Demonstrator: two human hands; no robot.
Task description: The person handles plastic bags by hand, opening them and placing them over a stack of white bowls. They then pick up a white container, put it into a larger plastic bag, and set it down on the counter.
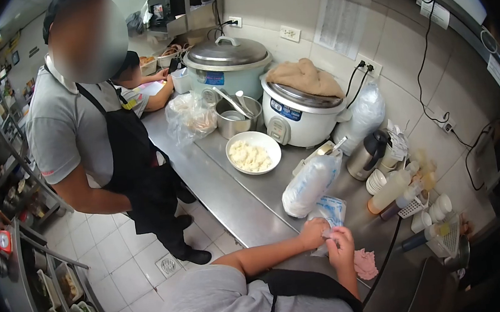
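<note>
My left hand (314, 234) is closed at the counter's near edge, just below a clear plastic pack with blue print (331, 209). Close beside it, my right hand (340, 246) has its fingers pinched together. Between the two hands shows a small bit of thin clear plastic (328, 233), which both sets of fingers grip; its full shape is hidden. A crumpled pink cloth (366, 264) lies right of my right hand. Behind the pack leans a tall plastic-wrapped stack of white items with blue print (313, 183).
A white bowl of pale food (254, 153), a metal pot with utensils (235, 118), and rice cookers (303, 112) (226, 65) line the steel counter (210, 175). Sauce bottles (389, 194) and a thermal jug (367, 155) stand right. A co-worker in a black apron (130, 131) stands left.
</note>
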